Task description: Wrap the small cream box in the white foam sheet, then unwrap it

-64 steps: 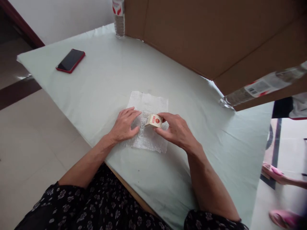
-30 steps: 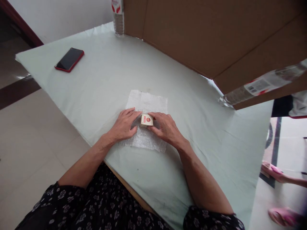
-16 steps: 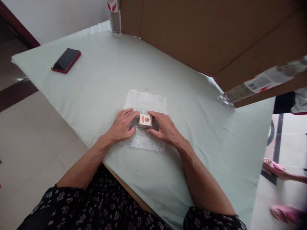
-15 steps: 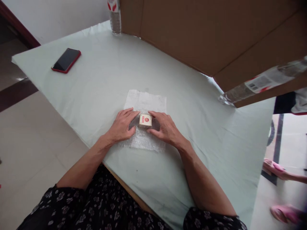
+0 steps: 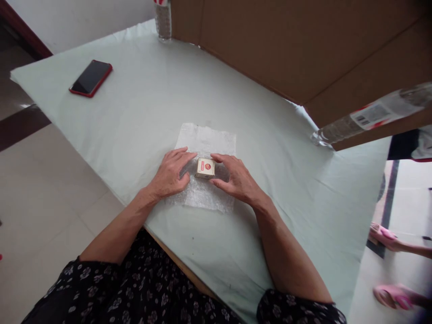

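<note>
A small cream box (image 5: 205, 168) with red print rests on a sheet of bubble wrap (image 5: 211, 137), which lies flat on the cloth-covered table. My left hand (image 5: 172, 174) is to the left of the box, thumb and fingers spread, with a small gap between it and the box. On the other side, my right hand (image 5: 236, 176) curves around the box's right end, its thumb and forefinger apart. Those fingertips are close to the box's right corners; whether they touch it I cannot tell. The middle of the bubble wrap is partly hidden under my hands.
A phone in a red case (image 5: 91, 78) lies at the table's far left. A large cardboard panel (image 5: 249, 42) stands at the back, with one water bottle (image 5: 164, 22) at its left and another bottle (image 5: 371, 118) at its right. Another person's pink-sandalled foot (image 5: 384, 236) shows at right.
My left hand has drawn slightly away from the box, widening the gap there. The box stays on the bubble wrap. The whole view has shifted a little.
</note>
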A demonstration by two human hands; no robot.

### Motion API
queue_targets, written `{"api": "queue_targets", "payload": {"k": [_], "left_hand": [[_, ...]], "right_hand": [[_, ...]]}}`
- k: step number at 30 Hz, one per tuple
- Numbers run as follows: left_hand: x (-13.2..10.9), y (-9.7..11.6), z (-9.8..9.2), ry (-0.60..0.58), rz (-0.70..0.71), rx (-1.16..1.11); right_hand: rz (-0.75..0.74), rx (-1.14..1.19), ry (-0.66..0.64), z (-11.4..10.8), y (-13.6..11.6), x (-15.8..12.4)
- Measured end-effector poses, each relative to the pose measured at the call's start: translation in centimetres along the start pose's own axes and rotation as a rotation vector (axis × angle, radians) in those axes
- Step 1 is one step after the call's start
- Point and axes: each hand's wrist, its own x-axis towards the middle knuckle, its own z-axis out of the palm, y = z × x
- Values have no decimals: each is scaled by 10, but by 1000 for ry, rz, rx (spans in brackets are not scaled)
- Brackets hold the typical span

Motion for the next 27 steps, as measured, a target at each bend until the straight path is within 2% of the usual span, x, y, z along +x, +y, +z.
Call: {"api": "queue_targets", "payload": {"k": [11, 27], "left_hand": [[-2, -1, 2, -73, 4, -15], [-1, -1, 3, -101, -4, 10]], "right_hand": [[6, 4, 17, 5, -3, 2], [-40, 27, 76, 11, 2, 3]]}}
